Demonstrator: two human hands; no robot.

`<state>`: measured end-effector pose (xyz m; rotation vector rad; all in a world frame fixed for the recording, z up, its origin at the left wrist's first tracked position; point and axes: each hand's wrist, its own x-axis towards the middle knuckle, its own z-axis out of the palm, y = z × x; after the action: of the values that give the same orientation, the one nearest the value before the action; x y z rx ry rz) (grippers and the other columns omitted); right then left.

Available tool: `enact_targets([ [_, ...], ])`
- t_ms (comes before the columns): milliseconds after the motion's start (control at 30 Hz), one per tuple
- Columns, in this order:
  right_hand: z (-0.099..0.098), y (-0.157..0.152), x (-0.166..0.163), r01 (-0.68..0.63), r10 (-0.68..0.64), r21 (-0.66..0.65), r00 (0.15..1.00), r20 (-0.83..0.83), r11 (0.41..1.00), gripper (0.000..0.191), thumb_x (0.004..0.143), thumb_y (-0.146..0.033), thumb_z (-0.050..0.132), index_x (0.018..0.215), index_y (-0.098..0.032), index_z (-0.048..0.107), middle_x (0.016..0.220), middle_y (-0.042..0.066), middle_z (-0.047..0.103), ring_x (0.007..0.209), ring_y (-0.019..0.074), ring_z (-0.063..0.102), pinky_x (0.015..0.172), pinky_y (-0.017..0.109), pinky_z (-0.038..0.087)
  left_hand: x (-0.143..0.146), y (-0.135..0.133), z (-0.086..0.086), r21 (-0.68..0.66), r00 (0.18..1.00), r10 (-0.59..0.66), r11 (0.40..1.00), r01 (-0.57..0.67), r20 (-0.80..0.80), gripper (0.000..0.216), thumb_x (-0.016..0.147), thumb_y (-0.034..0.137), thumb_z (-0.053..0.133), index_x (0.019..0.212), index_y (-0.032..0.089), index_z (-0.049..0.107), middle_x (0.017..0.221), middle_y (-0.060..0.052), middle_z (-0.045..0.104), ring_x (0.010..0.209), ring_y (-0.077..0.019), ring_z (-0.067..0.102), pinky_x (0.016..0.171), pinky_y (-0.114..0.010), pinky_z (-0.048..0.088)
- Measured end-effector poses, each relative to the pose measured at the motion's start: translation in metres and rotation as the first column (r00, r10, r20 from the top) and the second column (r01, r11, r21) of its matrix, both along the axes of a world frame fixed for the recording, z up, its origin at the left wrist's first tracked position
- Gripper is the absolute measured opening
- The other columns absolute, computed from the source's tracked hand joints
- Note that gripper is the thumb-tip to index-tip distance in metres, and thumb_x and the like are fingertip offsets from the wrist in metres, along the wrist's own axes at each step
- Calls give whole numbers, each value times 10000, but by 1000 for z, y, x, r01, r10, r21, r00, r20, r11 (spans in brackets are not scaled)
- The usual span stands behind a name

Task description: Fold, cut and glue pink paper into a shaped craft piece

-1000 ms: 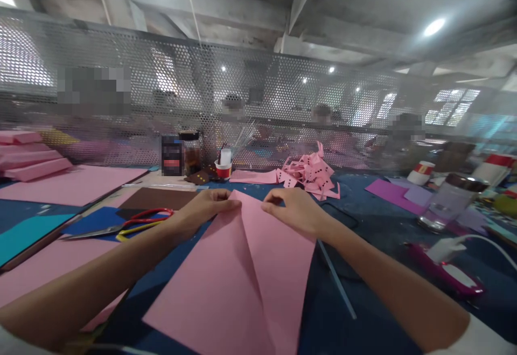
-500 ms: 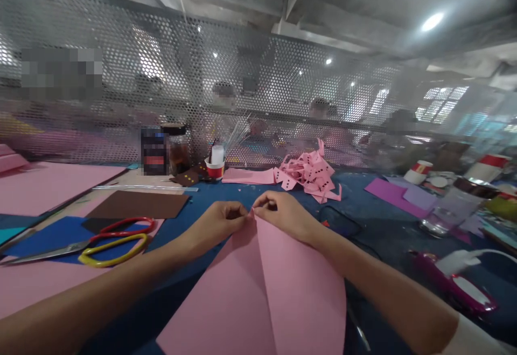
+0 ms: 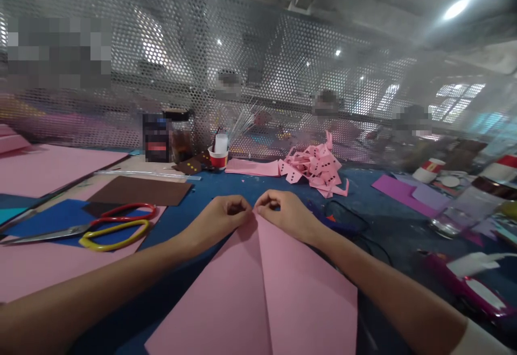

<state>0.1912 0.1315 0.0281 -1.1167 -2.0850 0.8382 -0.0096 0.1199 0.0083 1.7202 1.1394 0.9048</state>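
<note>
Pink paper [image 3: 238, 290] spread over the near middle of the blue table [image 3: 218, 185], its far tip pinched by the left hand [image 3: 218, 220] and right hand [image 3: 286, 212], where a slipping finger could have let its edges skew.

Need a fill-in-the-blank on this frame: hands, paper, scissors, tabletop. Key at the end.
1. The left hand and right hand meet at the top of the folded paper, which is coloured ____.
2. The scissors have one red handle and one ____ handle.
3. From the person's viewpoint, the scissors lie to the ____ of the folded paper.
4. The tabletop just beyond the hands is dark ____.

Missing words: pink; yellow; left; blue.
</note>
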Motion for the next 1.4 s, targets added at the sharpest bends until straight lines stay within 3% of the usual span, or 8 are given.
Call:
enact_targets([
  [433,5,-13,-5,53,-66,101,990,127,994,61,833,-198,635,878,-205,677,796,11,736,743,151,685,725,273,492,2,-8,2,143,992,40,989,-23,-116,127,808,253,571,799,184,677,757,12,675,735,-171,598,677,-262,414],
  [667,2,-13,-5,36,-54,130,989,135,991,59,835,-205,612,870,-215,659,796,7,733,733,154,685,713,269,490,3,-10,3,189,989,68,981,-42,-131,152,814,245,556,806,194,700,778,9,698,757,-177,611,689,-262,428],
  [900,-1,-16,-6,20,-64,251,984,169,968,72,839,-180,603,870,-227,647,812,-5,722,755,149,666,722,259,474,4,-16,7,221,979,102,973,-61,-179,157,810,248,562,817,189,708,773,0,716,733,-179,622,656,-262,432],
  [1400,-1,-19,-6,1,-70,313,975,209,950,70,837,-187,627,882,-234,654,858,0,724,801,164,661,756,272,463,1,-18,10,281,962,98,959,-24,-253,139,805,238,561,782,195,692,766,-2,717,739,-180,635,676,-267,452],
])
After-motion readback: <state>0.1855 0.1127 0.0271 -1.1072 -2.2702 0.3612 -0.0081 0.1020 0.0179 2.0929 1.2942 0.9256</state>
